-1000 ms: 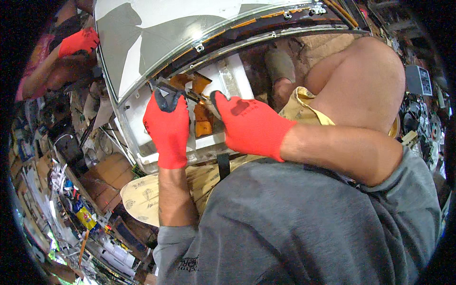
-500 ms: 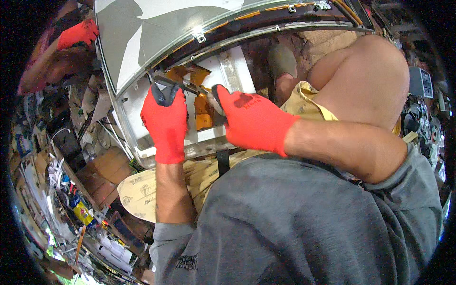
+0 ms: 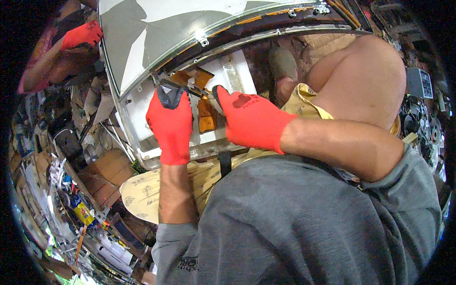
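My left hand (image 3: 170,126), in a red glove with dark fingertips, is closed on a narrow dark strip (image 3: 192,88) that slants toward my right hand. My right hand (image 3: 254,114), gloved alike, is closed at the strip's other end. A greyish piece shows by its thumb, its kind hidden by the fingers. Orange translucent film (image 3: 207,116) lies below the strip, with another orange piece (image 3: 203,78) above it. Both hands are over a white panel with a metal frame (image 3: 190,151). A large grey-and-white flat panel (image 3: 185,28) spans the space beyond them.
At the far left, another person's red-gloved hand (image 3: 84,35) is at the large panel's edge. Cluttered scraps (image 3: 61,185) and a yellow-and-blue package (image 3: 84,213) lie on the left. A grey box (image 3: 420,83) stands at the right, past my bare knee (image 3: 363,80).
The panels and my left hand appear shifted slightly right and down in view. Both hands keep their closed grips, and the strip stays between them.
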`<state>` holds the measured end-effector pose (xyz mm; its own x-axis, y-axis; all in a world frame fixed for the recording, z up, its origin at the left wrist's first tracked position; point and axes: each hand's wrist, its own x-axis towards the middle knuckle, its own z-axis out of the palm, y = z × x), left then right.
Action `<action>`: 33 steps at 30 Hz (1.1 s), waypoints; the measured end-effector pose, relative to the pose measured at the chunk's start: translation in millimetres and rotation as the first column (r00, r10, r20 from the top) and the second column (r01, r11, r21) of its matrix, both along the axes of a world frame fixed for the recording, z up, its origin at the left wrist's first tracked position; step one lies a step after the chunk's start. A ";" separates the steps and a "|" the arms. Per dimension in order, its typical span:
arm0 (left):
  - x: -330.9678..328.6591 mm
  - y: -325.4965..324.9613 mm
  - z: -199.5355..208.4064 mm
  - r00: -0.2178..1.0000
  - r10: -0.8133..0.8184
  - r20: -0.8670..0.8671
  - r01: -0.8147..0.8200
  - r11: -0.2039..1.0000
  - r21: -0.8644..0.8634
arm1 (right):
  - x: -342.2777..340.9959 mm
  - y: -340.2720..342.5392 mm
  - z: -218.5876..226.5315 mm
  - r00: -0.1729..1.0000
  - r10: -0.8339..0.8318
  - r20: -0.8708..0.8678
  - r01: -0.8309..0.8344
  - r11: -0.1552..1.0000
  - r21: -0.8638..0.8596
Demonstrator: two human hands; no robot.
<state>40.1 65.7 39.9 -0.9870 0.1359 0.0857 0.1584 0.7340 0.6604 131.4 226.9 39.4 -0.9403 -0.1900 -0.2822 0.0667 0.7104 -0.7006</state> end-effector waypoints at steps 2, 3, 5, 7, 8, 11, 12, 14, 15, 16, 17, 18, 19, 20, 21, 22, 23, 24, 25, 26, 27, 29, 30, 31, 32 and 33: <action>0.7 -0.7 -3.1 0.999 -0.005 -0.046 0.004 0.999 -0.031 | 3.4 2.3 -0.3 1.000 0.004 0.003 -0.004 1.000 -0.016; 0.1 -0.2 -0.2 1.000 0.015 0.019 -0.015 1.000 -0.015 | 6.1 2.0 -2.3 0.999 -0.005 -0.044 0.005 1.000 -0.007; -1.7 6.5 9.8 0.987 0.036 0.154 -0.040 0.999 0.021 | 8.1 0.2 -7.6 0.997 -0.024 -0.069 0.025 1.000 0.004; -0.4 0.5 0.2 0.998 -0.014 0.053 0.013 1.000 0.022 | -1.9 -4.2 -11.2 0.999 -0.026 -0.037 0.027 1.000 0.000; -0.1 -2.0 -3.6 1.000 -0.025 0.003 0.025 1.000 0.015 | -3.5 -3.7 -5.5 1.000 -0.012 -0.015 0.013 1.000 0.013; 0.9 -2.2 -2.8 1.000 0.002 0.007 -0.002 1.000 0.018 | 5.7 -4.7 -2.8 0.995 -0.020 -0.094 0.022 1.000 0.022; 1.1 -1.9 -1.5 0.999 0.021 0.035 -0.022 0.999 0.023 | 5.8 -5.3 -2.7 0.995 -0.025 -0.092 0.026 1.000 0.012; 0.4 5.3 7.5 0.987 0.077 0.141 -0.080 0.997 0.013 | 10.8 -4.4 -4.0 0.997 -0.042 -0.068 0.042 0.999 0.000; 0.5 7.8 9.1 0.975 0.104 0.194 -0.107 0.994 0.006 | 10.9 -4.9 -9.1 0.996 -0.032 -0.078 0.034 0.999 0.021; -1.1 7.2 9.9 0.971 0.101 0.215 -0.111 0.993 0.037 | 5.1 -6.0 -11.2 0.995 -0.025 -0.101 0.029 0.999 0.040; -1.4 5.1 6.8 0.989 0.071 0.133 -0.075 0.997 0.022 | 0.8 -7.4 -11.7 0.992 -0.018 -0.124 0.025 0.998 0.059; -0.5 1.9 0.8 0.998 0.039 0.050 -0.039 0.999 0.005 | -1.0 -7.6 -10.5 0.998 0.021 -0.063 -0.015 0.996 0.091; -0.7 -0.6 -2.8 0.999 0.010 -0.033 -0.010 1.000 -0.014 | -0.2 -7.1 -9.2 0.996 0.021 -0.089 -0.014 0.997 0.081; -0.9 -1.5 -3.5 0.999 0.006 -0.037 -0.006 1.000 -0.004 | 3.2 -6.3 -7.5 0.993 0.021 -0.115 -0.013 0.997 0.072; -0.7 -1.9 -3.2 0.999 0.002 -0.041 -0.002 1.000 0.006 | 5.4 -5.9 -5.8 0.990 0.022 -0.141 -0.013 0.998 0.063; 1.6 -2.8 -5.1 0.999 0.002 -0.036 -0.001 1.000 0.013 | 7.3 -5.9 -4.3 0.995 0.017 -0.103 -0.011 0.998 0.057; 0.7 -3.2 -4.3 0.999 0.028 0.016 -0.028 1.000 0.011 | 7.9 -5.0 -0.5 0.998 0.014 -0.064 -0.010 0.999 0.050; -2.1 -2.5 -1.0 0.996 0.056 0.068 -0.056 0.998 0.007 | 8.2 -5.1 0.4 1.000 0.011 -0.025 -0.010 0.999 0.044; -3.8 -0.1 2.0 0.991 0.071 0.117 -0.072 0.997 0.008 | 8.1 -5.3 -2.0 0.999 0.015 -0.047 -0.012 0.998 0.062; -2.0 1.1 2.0 0.988 0.073 0.139 -0.077 0.997 0.018 | 6.6 -5.8 -6.8 0.997 0.020 -0.068 -0.014 0.997 0.080; 0.7 2.7 2.2 0.984 0.075 0.161 -0.081 0.996 0.029 | 6.8 -6.1 -10.1 0.996 0.025 -0.090 -0.016 0.995 0.099; 0.0 2.1 3.7 0.993 0.055 0.101 -0.060 0.997 0.046 | 5.2 -7.0 -7.8 0.996 0.029 -0.089 -0.021 0.995 0.097; 0.6 -0.3 -1.2 0.999 0.024 0.028 -0.025 0.998 0.051 | 4.8 -7.2 -5.7 0.996 0.031 -0.089 -0.022 0.995 0.096; 1.6 -2.0 -4.6 0.999 -0.006 -0.037 0.008 0.999 0.051 | 7.2 -7.0 -3.2 0.996 0.030 -0.080 -0.023 0.996 0.086; 0.2 -3.7 -5.0 1.000 0.015 0.002 -0.015 0.999 0.042 | 10.3 -5.0 1.4 0.997 0.030 -0.071 -0.025 0.997 0.075; -2.8 -4.6 -2.8 0.999 0.037 0.040 -0.038 0.999 0.031 | 11.7 -4.5 3.2 0.998 0.030 -0.061 -0.026 0.998 0.065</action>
<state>37.3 61.1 37.1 -0.9940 0.0966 0.0505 0.1047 0.7177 0.6884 143.1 222.4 42.7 -0.9510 -0.2001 -0.2356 0.0037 0.7547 -0.6560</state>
